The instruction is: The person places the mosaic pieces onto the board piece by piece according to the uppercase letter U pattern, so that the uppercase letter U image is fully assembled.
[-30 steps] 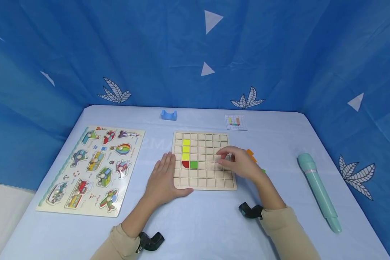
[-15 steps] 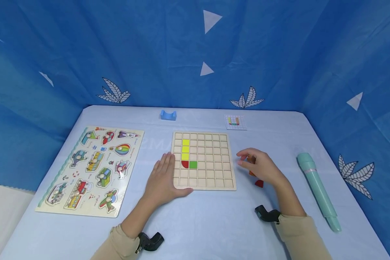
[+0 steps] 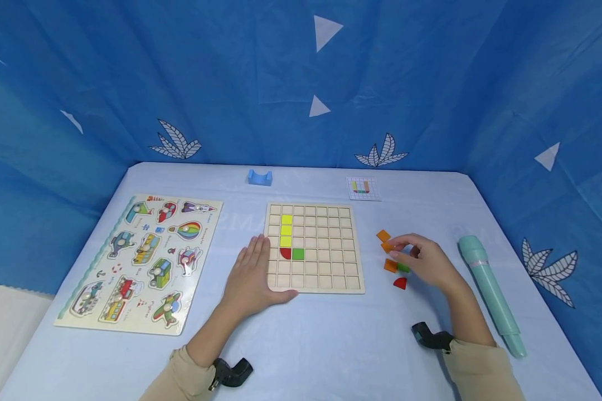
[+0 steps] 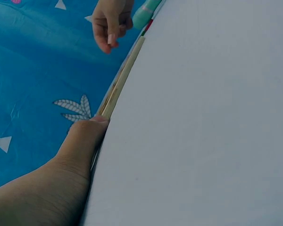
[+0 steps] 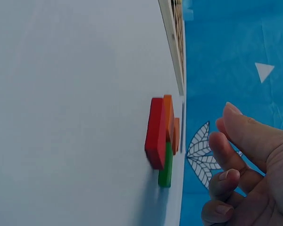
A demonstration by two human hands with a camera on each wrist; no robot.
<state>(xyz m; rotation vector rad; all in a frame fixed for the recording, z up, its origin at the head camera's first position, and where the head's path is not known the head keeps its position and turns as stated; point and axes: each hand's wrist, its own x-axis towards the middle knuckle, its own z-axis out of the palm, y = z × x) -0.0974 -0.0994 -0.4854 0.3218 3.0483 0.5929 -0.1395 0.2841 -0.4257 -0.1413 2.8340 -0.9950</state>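
A wooden grid board (image 3: pixel 326 262) lies mid-table, with several yellow squares (image 3: pixel 286 230), a red quarter-round piece (image 3: pixel 285 254) and a green square (image 3: pixel 298 254) set in its cells. My left hand (image 3: pixel 249 281) rests along the board's left side with fingers extended, its thumb at the near edge. To the right of the board are loose orange squares (image 3: pixel 390 265), a green piece (image 3: pixel 403 268) and a red quarter-round block (image 5: pixel 155 134). Above these pieces hovers my right hand (image 3: pixel 426 260), fingers loosely bent and thumb apart; the right wrist view shows nothing between them.
A picture puzzle board (image 3: pixel 140 264) lies at the left. Behind the grid board are a blue cradle-shaped piece (image 3: pixel 260 178) and a small pattern card (image 3: pixel 363 189). A mint-green stick-like tube (image 3: pixel 494 295) lies at the far right.
My right hand has moved right, from over the grid board to the loose pieces, uncovering more of them. My left hand stays against the board.
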